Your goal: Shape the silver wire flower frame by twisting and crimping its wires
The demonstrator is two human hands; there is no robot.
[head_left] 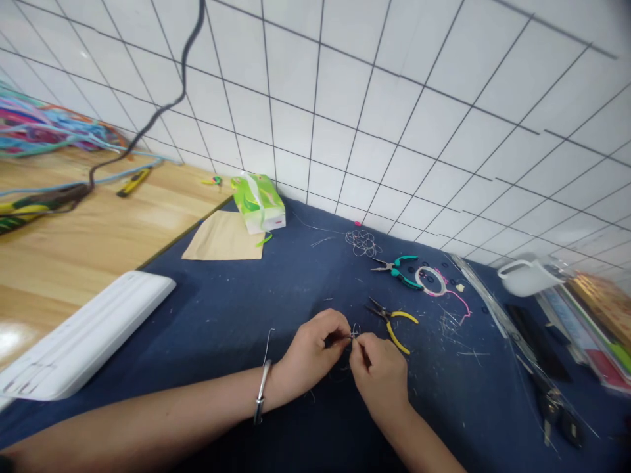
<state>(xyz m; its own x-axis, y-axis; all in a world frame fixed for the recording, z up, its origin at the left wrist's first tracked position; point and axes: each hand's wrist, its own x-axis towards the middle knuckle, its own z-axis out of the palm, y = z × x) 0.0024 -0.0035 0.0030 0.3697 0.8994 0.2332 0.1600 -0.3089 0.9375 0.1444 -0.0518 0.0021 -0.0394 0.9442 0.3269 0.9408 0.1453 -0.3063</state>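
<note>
My left hand (315,351) and my right hand (379,371) meet near the middle of the dark blue cloth (217,328). Between their pinched fingertips is a small piece of looped thin wire (355,330), which both hands grip. Its finer details are too small to make out. Just beyond my right hand lie yellow-handled pliers (394,323) with their jaws apart. Farther back rest teal-handled pliers (398,268), beside a white ring-shaped spool (430,281) with pink cord. A silver bracelet (262,392) circles my left wrist.
Coiled wire (363,243) lies near the tiled wall (345,125). Wire offcuts (451,328) are scattered at right, near keys (549,410) and a white cup (530,276). At left are a white power strip (93,335), brown paper (224,240) and a green tissue pack (259,200).
</note>
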